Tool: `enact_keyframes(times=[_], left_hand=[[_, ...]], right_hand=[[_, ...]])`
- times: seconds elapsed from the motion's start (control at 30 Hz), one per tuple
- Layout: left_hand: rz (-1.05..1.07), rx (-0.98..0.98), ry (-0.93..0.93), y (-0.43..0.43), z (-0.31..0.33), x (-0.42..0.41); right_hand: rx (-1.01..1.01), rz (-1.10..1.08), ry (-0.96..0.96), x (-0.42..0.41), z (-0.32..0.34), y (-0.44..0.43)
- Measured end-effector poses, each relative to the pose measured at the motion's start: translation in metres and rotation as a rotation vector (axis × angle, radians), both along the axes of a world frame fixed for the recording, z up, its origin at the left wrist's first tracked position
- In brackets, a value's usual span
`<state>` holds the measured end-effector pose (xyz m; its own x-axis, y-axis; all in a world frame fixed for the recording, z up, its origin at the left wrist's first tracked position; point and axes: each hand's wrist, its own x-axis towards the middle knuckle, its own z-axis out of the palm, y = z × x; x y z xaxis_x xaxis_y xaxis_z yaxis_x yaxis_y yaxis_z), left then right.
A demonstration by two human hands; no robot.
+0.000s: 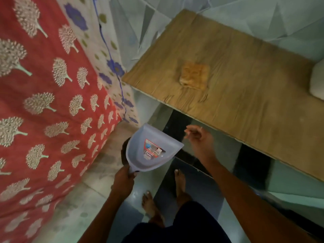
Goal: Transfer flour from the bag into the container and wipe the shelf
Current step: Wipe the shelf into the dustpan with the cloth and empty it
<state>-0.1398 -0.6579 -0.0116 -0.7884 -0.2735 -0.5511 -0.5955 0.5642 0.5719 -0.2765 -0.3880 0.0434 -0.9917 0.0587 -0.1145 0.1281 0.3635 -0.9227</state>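
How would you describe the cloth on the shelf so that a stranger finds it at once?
Find the wooden shelf on the right. Near its middle lies a folded cloth. It is orange-brown and square, unlike the white object at the shelf's right edge.

The left forearm (105, 207) rises from the bottom centre of the frame, and the left hand (123, 179) sits just below centre with its fingers curled round the handle of a dustpan (138, 155), which points up and away from the body. The right forearm (245, 193) runs diagonally from the lower right corner toward the centre; the right hand (199, 139) is palm down, fingers loosely curled, holding nothing. Two bare feet (180, 183) stand between the forearms, lower centre.
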Motion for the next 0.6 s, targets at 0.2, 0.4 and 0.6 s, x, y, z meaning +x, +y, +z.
enact_keyframes(times=[0.2, 0.4, 0.6], left_hand=[[-0.045, -0.053, -0.040, 0.017, -0.015, -0.052], [0.012, -0.088, -0.111, 0.040, -0.023, -0.086], [0.041, -0.060, -0.141, 0.081, -0.025, -0.109]], right_hand=[[0.295, 0.021, 0.305, -0.106, 0.017, 0.007], [0.911, 0.286, 0.259, -0.225, 0.009, 0.013], [1.113, 0.481, 0.339, -0.284, 0.005, 0.018]])
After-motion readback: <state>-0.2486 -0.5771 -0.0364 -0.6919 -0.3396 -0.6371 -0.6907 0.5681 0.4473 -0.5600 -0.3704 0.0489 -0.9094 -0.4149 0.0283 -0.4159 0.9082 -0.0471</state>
